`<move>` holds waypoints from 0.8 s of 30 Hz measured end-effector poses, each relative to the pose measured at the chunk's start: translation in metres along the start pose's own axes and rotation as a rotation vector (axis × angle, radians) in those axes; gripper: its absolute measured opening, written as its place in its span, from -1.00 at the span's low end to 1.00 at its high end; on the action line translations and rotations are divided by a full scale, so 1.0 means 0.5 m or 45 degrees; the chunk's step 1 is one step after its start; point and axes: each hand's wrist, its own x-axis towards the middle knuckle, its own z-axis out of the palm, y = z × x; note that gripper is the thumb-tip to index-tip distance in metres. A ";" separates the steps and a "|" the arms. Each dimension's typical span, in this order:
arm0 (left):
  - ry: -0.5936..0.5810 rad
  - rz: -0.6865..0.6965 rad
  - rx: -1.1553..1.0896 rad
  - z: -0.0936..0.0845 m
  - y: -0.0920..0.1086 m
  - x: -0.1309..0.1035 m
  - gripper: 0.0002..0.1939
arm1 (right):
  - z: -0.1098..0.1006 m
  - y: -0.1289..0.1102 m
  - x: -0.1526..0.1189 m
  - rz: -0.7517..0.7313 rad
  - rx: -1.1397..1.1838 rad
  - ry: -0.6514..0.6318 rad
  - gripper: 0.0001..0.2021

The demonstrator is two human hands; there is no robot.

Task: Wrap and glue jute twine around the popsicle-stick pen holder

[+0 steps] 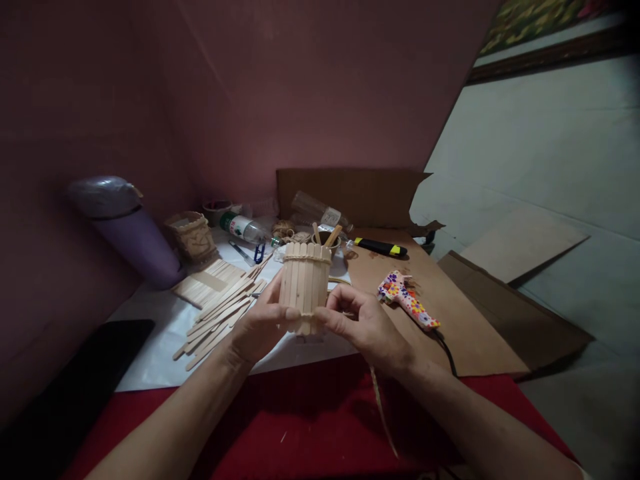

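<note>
Cup of flat wooden sticks, ribbed wall, scalloped rim, rough twine below rim; held roughly upright over white sheet. Left hand closed round its side, thumb across front. Right hand pinching lower wall, thumb and finger nearly together. Behind, from where I stand: small pot holding sticks; green-labelled plastic bottle lying on side.
</note>
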 end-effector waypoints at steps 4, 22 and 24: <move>0.007 -0.007 -0.042 0.006 0.005 0.000 -0.44 | 0.000 -0.003 -0.001 -0.044 -0.005 0.009 -0.68; 0.115 0.061 0.164 0.023 0.000 0.003 -0.34 | 0.003 0.009 -0.002 -0.056 -0.144 0.076 -0.68; 0.137 0.052 0.149 0.023 -0.002 0.003 -0.34 | 0.002 0.010 0.000 -0.059 -0.121 0.062 -0.68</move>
